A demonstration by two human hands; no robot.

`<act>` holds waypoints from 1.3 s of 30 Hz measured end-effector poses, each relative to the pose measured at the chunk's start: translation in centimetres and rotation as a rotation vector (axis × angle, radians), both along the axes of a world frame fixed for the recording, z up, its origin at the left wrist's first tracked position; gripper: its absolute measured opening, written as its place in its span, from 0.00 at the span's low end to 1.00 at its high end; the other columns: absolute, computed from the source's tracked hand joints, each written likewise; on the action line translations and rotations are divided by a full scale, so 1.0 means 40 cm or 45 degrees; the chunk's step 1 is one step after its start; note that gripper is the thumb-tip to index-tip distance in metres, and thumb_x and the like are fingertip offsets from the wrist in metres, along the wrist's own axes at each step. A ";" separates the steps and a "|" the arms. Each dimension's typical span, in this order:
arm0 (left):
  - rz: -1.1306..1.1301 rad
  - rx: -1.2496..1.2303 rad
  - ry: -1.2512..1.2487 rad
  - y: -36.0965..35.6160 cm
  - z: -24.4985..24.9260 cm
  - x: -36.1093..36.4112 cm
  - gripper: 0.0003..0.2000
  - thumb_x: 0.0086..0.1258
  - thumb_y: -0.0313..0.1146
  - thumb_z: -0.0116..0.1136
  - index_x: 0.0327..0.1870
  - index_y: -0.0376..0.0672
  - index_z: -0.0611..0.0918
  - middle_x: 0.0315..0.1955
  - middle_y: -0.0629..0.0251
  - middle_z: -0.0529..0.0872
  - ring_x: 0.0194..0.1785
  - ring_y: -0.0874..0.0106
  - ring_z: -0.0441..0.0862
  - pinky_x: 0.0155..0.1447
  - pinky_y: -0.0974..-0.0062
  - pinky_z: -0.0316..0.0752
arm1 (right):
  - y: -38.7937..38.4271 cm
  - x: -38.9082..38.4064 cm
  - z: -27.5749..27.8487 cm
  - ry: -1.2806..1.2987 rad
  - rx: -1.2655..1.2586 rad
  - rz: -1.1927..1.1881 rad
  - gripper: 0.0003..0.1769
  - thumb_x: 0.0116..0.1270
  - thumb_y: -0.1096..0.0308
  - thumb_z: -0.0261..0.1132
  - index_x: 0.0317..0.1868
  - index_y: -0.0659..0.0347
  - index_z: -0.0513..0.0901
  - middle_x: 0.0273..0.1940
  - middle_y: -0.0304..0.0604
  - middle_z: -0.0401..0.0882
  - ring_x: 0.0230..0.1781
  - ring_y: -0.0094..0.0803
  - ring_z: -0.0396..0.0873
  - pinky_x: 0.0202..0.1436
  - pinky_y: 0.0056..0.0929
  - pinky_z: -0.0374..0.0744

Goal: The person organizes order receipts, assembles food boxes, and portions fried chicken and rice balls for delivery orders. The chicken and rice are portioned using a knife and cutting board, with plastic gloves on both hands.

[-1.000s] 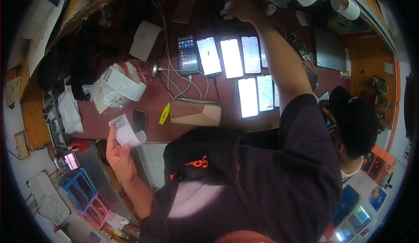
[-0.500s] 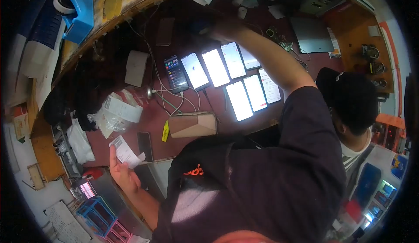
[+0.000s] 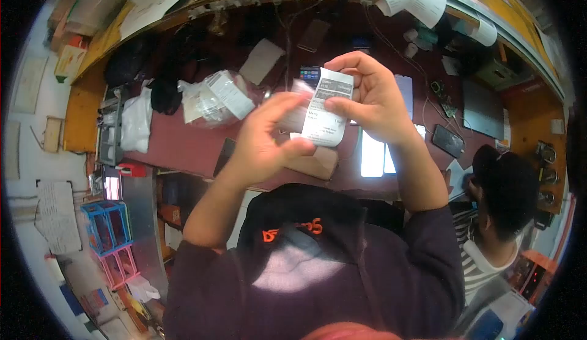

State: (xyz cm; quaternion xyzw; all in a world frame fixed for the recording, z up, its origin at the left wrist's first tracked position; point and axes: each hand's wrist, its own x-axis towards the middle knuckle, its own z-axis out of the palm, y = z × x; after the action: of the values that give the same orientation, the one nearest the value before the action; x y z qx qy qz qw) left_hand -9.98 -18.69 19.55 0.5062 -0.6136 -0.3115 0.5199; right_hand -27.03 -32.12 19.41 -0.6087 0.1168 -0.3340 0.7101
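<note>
A printed paper receipt (image 3: 330,117) is held up in front of my chest, its text side facing me. My right hand (image 3: 379,105) pinches its upper right part, thumb across the print. On the opposite side, my left hand (image 3: 260,135) curls around the receipt's left edge, thumb near the bottom and index finger higher up. A pale, blurred strip shows between the left fingers. Behind and below the hands, lit smartphones (image 3: 374,153) lie on the dark red desk (image 3: 174,141), partly covered by my hands. A tan pouch (image 3: 318,161) sits just under the receipt.
To the left lie a clear plastic bag with papers (image 3: 217,98) and a white bag (image 3: 136,117). A dark phone (image 3: 448,141) and a closed laptop (image 3: 486,111) are at the right. Another person (image 3: 504,199) in a black cap sits close on my right.
My right hand has come back from the far side of the desk onto the receipt. My left hand has brought the receipt from the left to the middle. The view has shifted.
</note>
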 end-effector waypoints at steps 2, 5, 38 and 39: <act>-0.077 0.145 0.127 0.017 0.039 -0.035 0.18 0.66 0.35 0.64 0.52 0.32 0.80 0.48 0.57 0.82 0.50 0.73 0.79 0.54 0.74 0.74 | 0.038 -0.002 0.044 -0.096 0.014 -0.075 0.22 0.57 0.83 0.69 0.52 0.67 0.73 0.40 0.43 0.83 0.41 0.24 0.82 0.44 0.23 0.83; -0.091 0.248 0.319 0.041 0.067 -0.078 0.09 0.70 0.29 0.60 0.41 0.31 0.84 0.32 0.64 0.85 0.35 0.80 0.81 0.39 0.80 0.75 | 0.047 -0.023 0.080 -0.139 -0.105 -0.165 0.22 0.56 0.82 0.71 0.51 0.67 0.74 0.40 0.43 0.83 0.41 0.24 0.83 0.44 0.22 0.83; 1.531 -0.647 0.323 1.645 0.175 -0.115 0.14 0.67 0.17 0.56 0.54 0.26 0.77 0.51 0.55 0.79 0.52 0.73 0.79 0.54 0.76 0.74 | 1.621 0.502 0.268 -0.866 0.207 1.052 0.45 0.62 0.83 0.66 0.72 0.57 0.47 0.46 0.61 0.82 0.39 0.31 0.83 0.43 0.24 0.80; 1.602 -0.626 0.152 1.748 0.188 -0.152 0.16 0.67 0.17 0.55 0.56 0.26 0.75 0.53 0.55 0.78 0.53 0.71 0.79 0.56 0.75 0.73 | 1.741 0.504 0.286 -0.927 0.254 1.153 0.45 0.62 0.83 0.65 0.72 0.58 0.46 0.46 0.62 0.82 0.39 0.32 0.84 0.43 0.25 0.81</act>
State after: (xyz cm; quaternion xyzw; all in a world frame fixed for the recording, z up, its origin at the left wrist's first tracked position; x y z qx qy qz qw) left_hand -16.06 51.21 27.09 0.6158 -0.2255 0.1715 0.7352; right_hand -6.86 37.53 30.85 -0.3744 -0.3753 -0.1725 0.8302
